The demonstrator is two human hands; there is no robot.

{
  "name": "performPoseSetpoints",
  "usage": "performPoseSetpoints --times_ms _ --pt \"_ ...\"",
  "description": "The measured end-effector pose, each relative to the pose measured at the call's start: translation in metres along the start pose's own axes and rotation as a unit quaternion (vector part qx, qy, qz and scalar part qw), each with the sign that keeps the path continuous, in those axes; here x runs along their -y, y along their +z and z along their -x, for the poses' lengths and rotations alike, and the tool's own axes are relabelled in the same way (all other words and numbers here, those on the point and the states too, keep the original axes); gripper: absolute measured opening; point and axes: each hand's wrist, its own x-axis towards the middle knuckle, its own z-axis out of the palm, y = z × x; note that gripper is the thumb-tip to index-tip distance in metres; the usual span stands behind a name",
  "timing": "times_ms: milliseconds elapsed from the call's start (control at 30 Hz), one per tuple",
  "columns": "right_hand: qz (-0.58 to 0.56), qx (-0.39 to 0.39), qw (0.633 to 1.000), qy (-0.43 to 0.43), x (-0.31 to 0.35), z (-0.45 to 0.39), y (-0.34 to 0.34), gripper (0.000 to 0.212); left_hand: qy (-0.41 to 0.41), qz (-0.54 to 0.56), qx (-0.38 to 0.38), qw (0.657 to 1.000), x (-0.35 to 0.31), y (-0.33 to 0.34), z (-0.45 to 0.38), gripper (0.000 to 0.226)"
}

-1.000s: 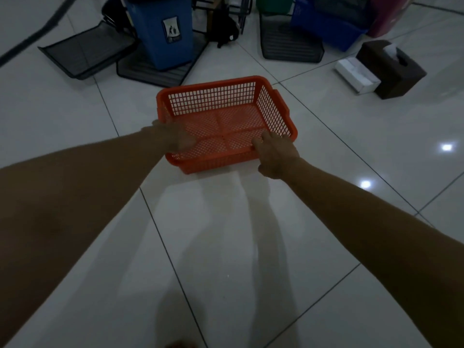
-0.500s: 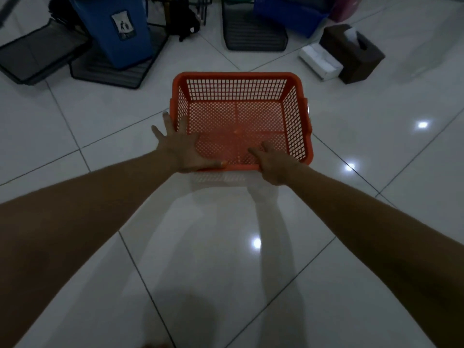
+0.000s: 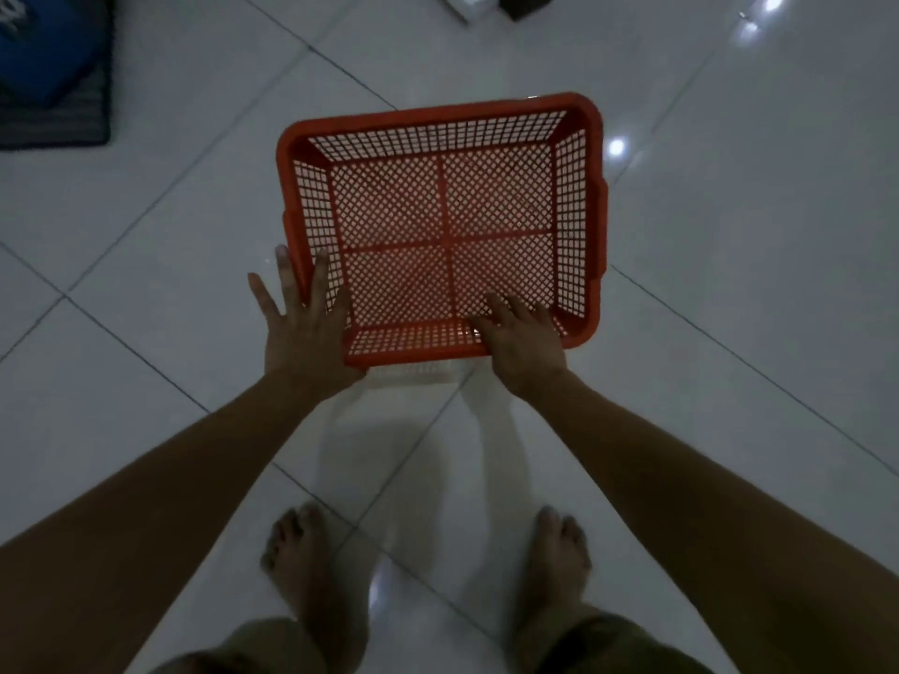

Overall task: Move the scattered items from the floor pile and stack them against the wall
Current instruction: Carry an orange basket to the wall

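A: Floor (image 3: 729,284), pale glossy tiles with dark grout lines and bright light spots; two bare feet stand at the lower edge. What is held above it?

B: Orange basket (image 3: 440,124), rectangular, open lattice walls and base, the base crossed by two solid ribs; thick rounded rim, nothing inside. It sits in front of the person, between both outstretched arms, its near edge at the hands. Whether it touches the floor cannot be told

A: Pose of the left hand (image 3: 304,333)?

B: Arm extended forward; fingers straight and spread, lying along the basket's near left corner, palm against the outer wall. It presses rather than curls round the rim

A: And the right hand (image 3: 523,342)?

B: Arm likewise extended; the hand lies over the near rim toward the right corner, fingers reaching down inside over the lattice, gently bent. A closed grip is not plainly visible

A: Smaller items?

B: A blue bin (image 3: 39,46) on a dark mesh tray (image 3: 53,124), upper left, well apart from the basket
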Motion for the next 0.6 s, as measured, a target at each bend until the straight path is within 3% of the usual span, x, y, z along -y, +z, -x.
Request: performPoseSetpoints --times_ms 167,300,467,600 --pt "-0.077 0.043 0.996 0.034 -0.030 0.085 -0.038 0.052 0.085 -0.035 0.044 0.995 -0.059 -0.077 0.011 0.100" --pt "-0.123 0.059 0.987 0.084 -0.063 0.158 -0.075 0.059 0.206 -0.144 0.097 0.963 -0.117 -0.139 0.015 0.074" --pt "-0.163 0.054 0.970 0.173 -0.099 0.258 -0.113 0.061 0.320 -0.180 0.132 0.921 -0.198 -0.217 0.029 0.069" --pt "-0.191 0.028 0.949 0.248 -0.116 0.331 -0.138 0.059 0.365 -0.154 0.128 0.909 -0.261 -0.271 0.049 0.065"
